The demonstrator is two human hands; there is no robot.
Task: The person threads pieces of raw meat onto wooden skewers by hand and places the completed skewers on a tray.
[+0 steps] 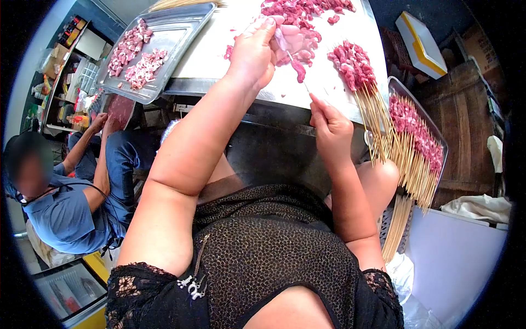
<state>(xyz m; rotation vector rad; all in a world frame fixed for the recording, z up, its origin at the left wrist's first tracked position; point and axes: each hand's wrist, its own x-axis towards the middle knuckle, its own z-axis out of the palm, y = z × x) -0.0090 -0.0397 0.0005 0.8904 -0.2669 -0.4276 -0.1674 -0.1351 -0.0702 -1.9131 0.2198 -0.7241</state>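
Note:
My left hand (253,54) is closed over the white table (213,60), its fingers pinching a pale pink piece of meat (282,41). In a pinch between thumb and finger, my right hand (332,129) holds a thin bamboo skewer at the table's front edge. A strip of red meat (298,71) sits on the skewer below my left fingers. Behind my left hand lies a pile of cut raw meat (307,22), partly hidden by it. To the right of my right hand, several loaded meat skewers (353,66) lie with their sticks overhanging the edge.
A metal tray (181,46) with two heaps of cut meat stands at the left. On the right, another tray (445,129) bears many finished meat skewers (413,131), above a bundle of bare sticks (397,225). A seated person (66,214) works at the far left.

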